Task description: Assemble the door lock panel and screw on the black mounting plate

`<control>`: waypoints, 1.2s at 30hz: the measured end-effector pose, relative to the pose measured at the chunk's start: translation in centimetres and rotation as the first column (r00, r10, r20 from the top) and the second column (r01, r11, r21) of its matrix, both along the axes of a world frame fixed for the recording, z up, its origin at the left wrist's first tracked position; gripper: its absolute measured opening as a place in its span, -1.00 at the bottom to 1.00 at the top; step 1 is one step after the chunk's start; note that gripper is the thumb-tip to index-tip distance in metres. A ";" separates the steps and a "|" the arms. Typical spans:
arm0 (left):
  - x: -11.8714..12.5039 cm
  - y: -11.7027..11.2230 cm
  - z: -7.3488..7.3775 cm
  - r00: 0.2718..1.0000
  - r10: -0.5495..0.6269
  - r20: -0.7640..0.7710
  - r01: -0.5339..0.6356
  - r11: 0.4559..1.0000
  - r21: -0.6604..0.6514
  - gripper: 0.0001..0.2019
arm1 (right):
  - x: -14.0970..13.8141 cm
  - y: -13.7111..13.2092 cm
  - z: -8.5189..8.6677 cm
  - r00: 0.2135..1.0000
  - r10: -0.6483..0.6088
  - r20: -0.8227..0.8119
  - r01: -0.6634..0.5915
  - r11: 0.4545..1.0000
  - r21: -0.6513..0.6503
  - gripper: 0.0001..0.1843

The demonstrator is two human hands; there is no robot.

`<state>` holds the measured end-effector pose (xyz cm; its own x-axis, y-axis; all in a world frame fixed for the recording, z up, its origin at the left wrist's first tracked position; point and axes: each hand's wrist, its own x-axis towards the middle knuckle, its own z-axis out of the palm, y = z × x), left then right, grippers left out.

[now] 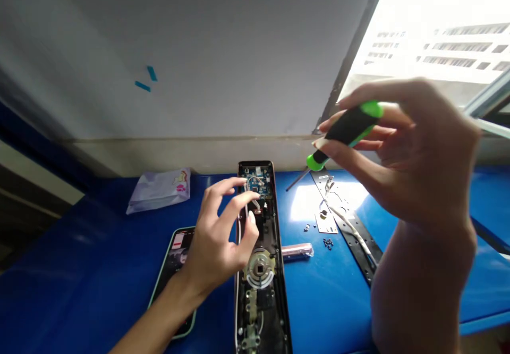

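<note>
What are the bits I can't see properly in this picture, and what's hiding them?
All from the head view:
Phone: partly behind the left forearm; the writing on its screen is too small to read.
Circuit board: partly covered by the left hand.
Open black case: its near end is cut off by the bottom edge.
Long black plate: runs out of sight behind the right forearm.
Tiny dark pieces: too small and bunched to count.

A blown-out window at right throws glare on the blue table, leaving the left dim.
</note>
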<state>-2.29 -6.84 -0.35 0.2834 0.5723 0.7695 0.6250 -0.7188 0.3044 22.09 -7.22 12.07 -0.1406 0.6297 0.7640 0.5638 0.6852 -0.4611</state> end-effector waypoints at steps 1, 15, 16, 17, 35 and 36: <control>0.7 0.0 0.5 0.995 -0.072 -0.063 0.073 0.997 0.003 -0.76 | 1.1 0.3 0.0 0.995 -0.007 0.098 0.019 0.993 -0.120 -0.65; 6.2 1.4 0.4 0.840 -0.261 -0.476 0.245 0.965 -0.097 -0.77 | 5.2 5.5 -2.9 0.868 0.182 0.461 0.150 0.789 -0.595 -0.65; 6.0 1.4 0.5 0.845 -0.262 -0.466 0.243 0.965 -0.101 -0.77 | 5.2 5.5 -2.9 0.873 0.180 0.454 0.147 0.790 -0.595 -0.65; 5.9 1.4 0.5 0.850 -0.262 -0.458 0.241 0.965 -0.105 -0.77 | 5.3 5.5 -2.9 0.877 0.180 0.445 0.142 0.789 -0.598 -0.65; 2.4 1.1 0.1 0.942 -0.279 -0.188 0.269 0.960 -0.078 -0.75 | 3.8 2.4 -0.8 0.989 0.150 0.011 -0.143 0.961 -0.236 -0.63; 2.2 1.0 0.0 0.946 -0.273 -0.176 0.266 0.962 -0.063 -0.73 | 3.4 2.0 -0.5 0.986 0.164 -0.028 -0.166 0.966 -0.197 -0.64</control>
<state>-0.13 -5.89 -0.36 0.5641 0.4829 0.6698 0.4564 -0.8583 0.2344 25.46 -5.17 11.52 -0.2473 0.7372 0.6288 0.4445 0.6630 -0.6024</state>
